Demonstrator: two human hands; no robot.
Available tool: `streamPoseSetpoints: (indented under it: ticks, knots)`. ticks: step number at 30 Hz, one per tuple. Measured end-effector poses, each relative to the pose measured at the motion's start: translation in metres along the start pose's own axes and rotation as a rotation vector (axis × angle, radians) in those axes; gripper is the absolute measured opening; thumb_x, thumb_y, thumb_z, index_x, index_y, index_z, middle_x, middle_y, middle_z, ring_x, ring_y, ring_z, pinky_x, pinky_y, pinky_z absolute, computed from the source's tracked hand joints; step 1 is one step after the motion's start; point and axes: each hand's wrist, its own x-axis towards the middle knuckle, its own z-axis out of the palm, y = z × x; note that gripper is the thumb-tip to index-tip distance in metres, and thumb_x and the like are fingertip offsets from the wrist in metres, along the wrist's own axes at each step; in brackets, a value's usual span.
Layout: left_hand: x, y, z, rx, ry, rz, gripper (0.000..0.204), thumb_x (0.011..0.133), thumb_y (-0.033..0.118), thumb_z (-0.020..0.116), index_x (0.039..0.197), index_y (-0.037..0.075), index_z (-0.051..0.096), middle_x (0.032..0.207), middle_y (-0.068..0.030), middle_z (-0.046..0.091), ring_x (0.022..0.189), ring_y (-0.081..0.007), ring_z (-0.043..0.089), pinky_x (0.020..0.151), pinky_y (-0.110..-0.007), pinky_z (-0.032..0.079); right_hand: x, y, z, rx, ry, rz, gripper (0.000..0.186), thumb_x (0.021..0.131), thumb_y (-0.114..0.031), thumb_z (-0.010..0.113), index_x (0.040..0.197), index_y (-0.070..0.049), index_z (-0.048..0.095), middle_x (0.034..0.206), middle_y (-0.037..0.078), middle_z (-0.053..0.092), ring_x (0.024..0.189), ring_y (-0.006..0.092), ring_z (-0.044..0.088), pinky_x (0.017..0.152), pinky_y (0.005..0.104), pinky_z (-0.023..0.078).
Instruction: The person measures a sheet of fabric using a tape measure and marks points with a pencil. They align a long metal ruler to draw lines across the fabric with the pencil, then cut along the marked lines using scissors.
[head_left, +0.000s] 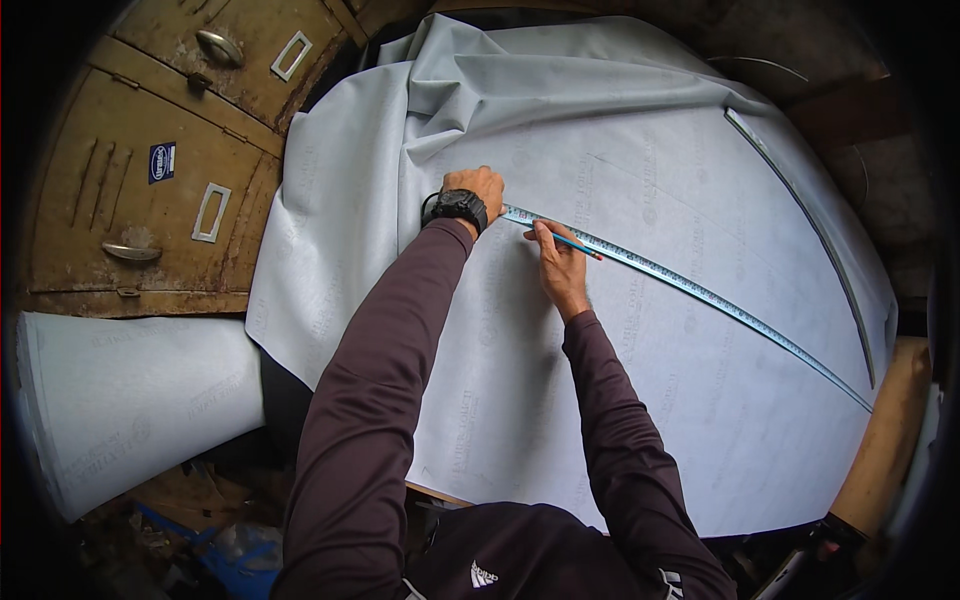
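My left hand [474, 188], with a black watch [458, 208] at the wrist, is closed over the upper-left end of a long measuring tape [700, 298], against the pale grey printed sheet [640, 420]; its fingertips are mostly hidden. The tape runs diagonally down to the sheet's right edge. Just below it, right of my left hand, my right hand [558, 262] grips a blue pencil [575, 245], held slanting across the tape's lower edge. Whether the pencil's tip touches the sheet I cannot tell.
A dark metal strip [800, 220] lies along the sheet's right side. Folded material [470, 70] bunches at the back. Rusty tan metal lockers [140, 230] stand left, above a pale roll [140, 400]. A tan roll or board [880, 440] is at right, blue clutter [245, 560] at lower left.
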Motion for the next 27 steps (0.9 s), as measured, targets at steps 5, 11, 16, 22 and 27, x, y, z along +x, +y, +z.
streamPoseSetpoints:
  ticks: [5,11,16,22,27]
  knots:
    - [0.0,-0.002,0.0,0.009,0.022,0.046,0.033,0.08,0.038,0.079,0.102,0.014,0.075,0.104,-0.0083,0.07,0.1,-0.0279,0.07,0.083,-0.043,0.054,0.001,0.009,0.005,-0.177,0.053,0.02,0.03,0.099,-0.028,0.061,0.11,-0.002,0.068,0.094,0.011,0.072,0.086,0.017,0.069,0.079,0.0293,0.053]
    - [-0.002,-0.003,0.001,0.002,0.04,0.039,0.029,0.082,0.039,0.076,0.101,0.016,0.076,0.108,-0.0108,0.07,0.1,-0.0305,0.069,0.087,-0.044,0.054,0.002,0.008,0.01,-0.209,0.07,-0.015,0.029,0.098,-0.03,0.061,0.106,-0.003,0.07,0.09,0.012,0.071,0.082,0.0188,0.069,0.076,0.0302,0.053]
    - [-0.001,-0.005,0.001,0.016,0.017,0.074,0.034,0.08,0.039,0.079,0.104,0.015,0.075,0.108,-0.0076,0.07,0.1,-0.0275,0.07,0.08,-0.045,0.055,0.012,0.002,0.001,-0.359,-0.033,-0.035,0.03,0.099,-0.029,0.059,0.106,-0.002,0.07,0.085,0.009,0.072,0.074,0.016,0.065,0.069,0.0297,0.051]
    - [-0.003,-0.009,0.002,-0.033,0.046,0.074,0.033,0.082,0.04,0.076,0.103,0.015,0.076,0.109,-0.0097,0.07,0.104,-0.0294,0.068,0.087,-0.043,0.054,0.006,-0.003,0.009,-0.24,-0.011,-0.091,0.031,0.1,-0.029,0.057,0.107,-0.002,0.07,0.083,0.006,0.073,0.073,0.0144,0.065,0.068,0.0287,0.05]
    - [-0.004,-0.009,-0.005,-0.006,0.06,0.103,0.031,0.082,0.036,0.076,0.104,0.015,0.075,0.107,-0.008,0.072,0.101,-0.027,0.071,0.083,-0.044,0.056,0.003,-0.031,0.013,-0.48,0.042,-0.021,0.026,0.093,-0.026,0.061,0.095,-0.003,0.072,0.074,0.013,0.07,0.07,0.0248,0.067,0.067,0.0356,0.052]
